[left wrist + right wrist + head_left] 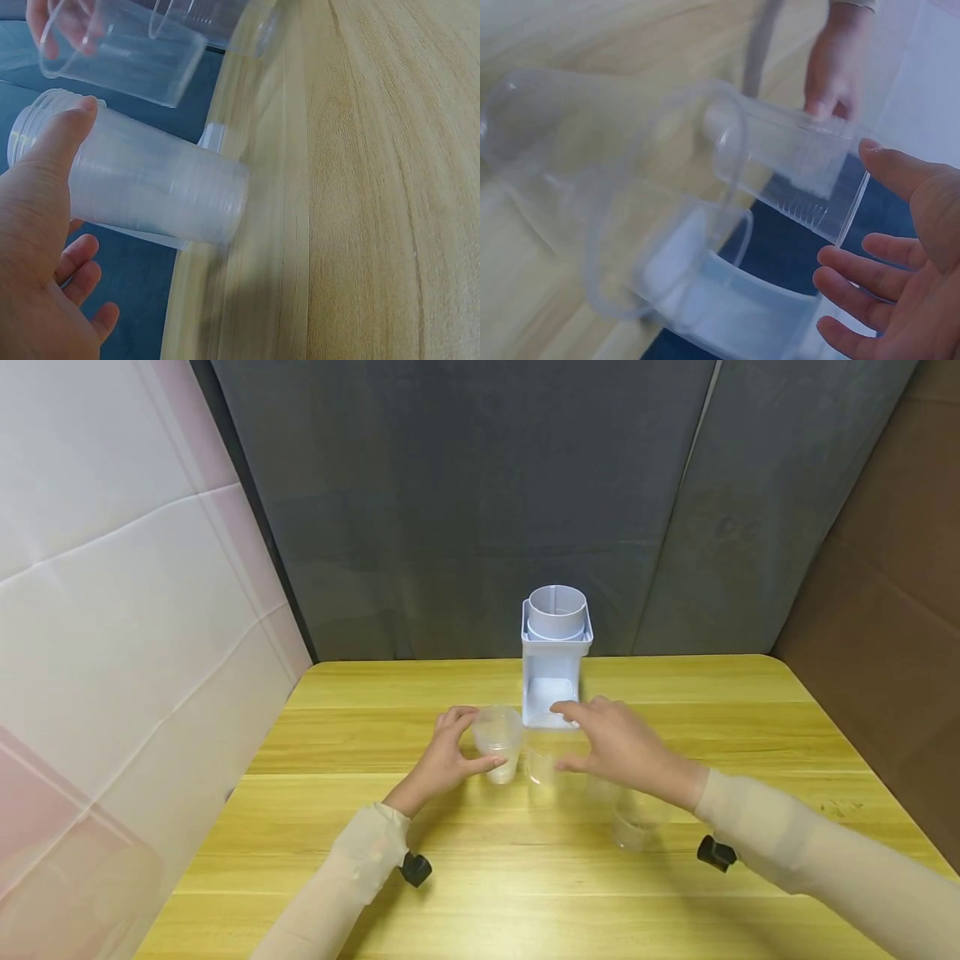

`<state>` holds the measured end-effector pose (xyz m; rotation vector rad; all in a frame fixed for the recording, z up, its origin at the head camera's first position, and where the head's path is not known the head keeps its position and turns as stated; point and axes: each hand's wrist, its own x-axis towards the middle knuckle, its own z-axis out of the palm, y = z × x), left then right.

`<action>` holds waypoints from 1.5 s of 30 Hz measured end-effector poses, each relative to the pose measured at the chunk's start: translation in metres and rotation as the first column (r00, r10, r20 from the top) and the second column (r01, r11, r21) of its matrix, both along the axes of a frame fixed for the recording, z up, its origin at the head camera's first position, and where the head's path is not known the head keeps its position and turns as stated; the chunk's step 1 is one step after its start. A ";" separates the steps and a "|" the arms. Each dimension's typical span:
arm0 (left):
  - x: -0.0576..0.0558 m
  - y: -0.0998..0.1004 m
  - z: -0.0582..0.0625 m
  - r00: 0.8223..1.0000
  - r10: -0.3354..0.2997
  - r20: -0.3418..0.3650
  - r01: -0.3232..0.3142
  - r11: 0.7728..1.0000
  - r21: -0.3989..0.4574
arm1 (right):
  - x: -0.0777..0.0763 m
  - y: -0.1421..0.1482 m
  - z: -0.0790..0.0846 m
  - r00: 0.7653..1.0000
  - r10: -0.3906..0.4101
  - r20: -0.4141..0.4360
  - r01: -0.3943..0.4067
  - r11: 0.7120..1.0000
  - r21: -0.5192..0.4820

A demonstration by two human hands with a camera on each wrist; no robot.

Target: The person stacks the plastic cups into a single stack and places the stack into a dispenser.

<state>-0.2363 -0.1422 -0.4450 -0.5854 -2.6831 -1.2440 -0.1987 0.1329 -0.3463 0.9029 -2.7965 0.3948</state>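
Stacked clear plastic cups (501,750), which I observe front-left of the white tube-topped stand (551,670), pinched by fingers of the left hand (441,762); right hand (621,742), fingers spread wide, near another clear cup (542,770) before the stand.

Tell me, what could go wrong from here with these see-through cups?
The right hand seems to hold a clear cup only by its rim, so it might slip. The left hand pinches the cup stack near its top, so squeezing might dent the plastic. Another cup sits near the right wrist, where a careless move could knock it.
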 end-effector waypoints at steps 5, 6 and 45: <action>0.001 0.000 0.000 1.000 0.000 0.007 0.001 1.000 -0.001 | -0.003 0.003 0.013 0.999 -0.011 -0.031 0.010 0.999 -0.031; 0.000 0.000 0.000 1.000 0.000 0.010 0.000 1.000 -0.003 | -0.003 0.004 0.015 0.999 -0.017 -0.028 0.016 0.999 -0.040; 0.001 -0.005 0.000 1.000 -0.002 0.002 0.002 1.000 0.000 | -0.020 -0.024 0.069 1.000 -0.009 -0.006 0.008 0.989 -0.147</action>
